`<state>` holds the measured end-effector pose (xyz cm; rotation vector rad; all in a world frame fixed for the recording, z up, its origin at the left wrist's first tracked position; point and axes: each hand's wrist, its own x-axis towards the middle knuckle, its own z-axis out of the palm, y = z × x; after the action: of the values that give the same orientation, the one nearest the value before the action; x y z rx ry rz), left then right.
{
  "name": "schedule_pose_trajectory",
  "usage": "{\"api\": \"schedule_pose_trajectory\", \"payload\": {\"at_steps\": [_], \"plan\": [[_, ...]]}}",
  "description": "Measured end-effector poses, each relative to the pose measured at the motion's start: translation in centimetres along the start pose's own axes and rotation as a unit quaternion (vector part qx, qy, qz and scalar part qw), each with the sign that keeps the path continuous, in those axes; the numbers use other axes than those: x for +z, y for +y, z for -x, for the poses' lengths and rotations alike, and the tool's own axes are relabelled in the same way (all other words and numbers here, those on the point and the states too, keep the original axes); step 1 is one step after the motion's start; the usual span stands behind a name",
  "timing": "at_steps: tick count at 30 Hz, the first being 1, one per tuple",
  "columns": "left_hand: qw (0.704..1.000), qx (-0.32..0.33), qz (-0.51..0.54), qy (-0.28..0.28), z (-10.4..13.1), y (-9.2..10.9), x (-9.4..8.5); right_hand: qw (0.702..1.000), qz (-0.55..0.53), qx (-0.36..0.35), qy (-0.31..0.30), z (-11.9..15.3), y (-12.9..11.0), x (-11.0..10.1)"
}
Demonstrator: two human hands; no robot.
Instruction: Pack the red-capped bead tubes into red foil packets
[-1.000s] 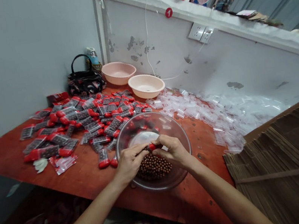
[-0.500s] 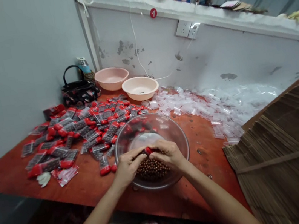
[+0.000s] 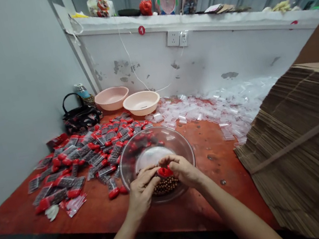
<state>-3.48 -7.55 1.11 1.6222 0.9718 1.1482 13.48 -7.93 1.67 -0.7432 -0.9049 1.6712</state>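
Observation:
Over the large clear bowl [image 3: 186, 147], both hands come together at a small red plastic cap [image 3: 164, 171]. My left hand [image 3: 143, 187] is closed on the cap from the left; whether a clear case hangs from it is hidden by the fingers. My right hand [image 3: 184, 171] pinches the cap's right side between thumb and fingers. Below them, a heap of shiny brown beads [image 3: 166, 185] lies at the near side of the bowl. To the left is a pile of red-ended clear packs [image 3: 91, 151] filled with dark beads.
Clear plastic sleeves [image 3: 200, 108] are spread along the wall. A pink basin [image 3: 112, 97], a cream basin [image 3: 142, 102] and a black handbag [image 3: 81, 116] stand at the back. Stacked brown cardboard [image 3: 300, 140] covers the right side. A white crumpled piece [image 3: 52, 212] lies front left.
My view has turned, so the scene sits farther left and the shelf shows more. My right fingers have shifted on the cap, and more of its red surface shows between the hands.

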Motion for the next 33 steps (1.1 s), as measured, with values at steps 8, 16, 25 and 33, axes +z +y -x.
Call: {"api": "schedule_pose_trajectory", "payload": {"at_steps": [8,16,25,33], "plan": [[0.999,0.026,-0.029,0.037,0.5,-0.1,1.5,0.992,-0.083,0.085,-0.046,0.6,0.6,1.1],[0.997,-0.061,0.036,0.028,-0.6,-0.9,1.4,0.989,-0.107,0.103,0.002,-0.5,1.8,0.9],[0.965,-0.116,0.141,0.19,-4.2,-2.9,-3.8,0.904,0.396,-0.14,0.082,2.1,1.1,0.4],[0.976,-0.025,-0.034,0.213,-8.7,-1.2,-7.5,0.854,0.371,-0.101,0.351,2.6,1.7,-5.2]]}}
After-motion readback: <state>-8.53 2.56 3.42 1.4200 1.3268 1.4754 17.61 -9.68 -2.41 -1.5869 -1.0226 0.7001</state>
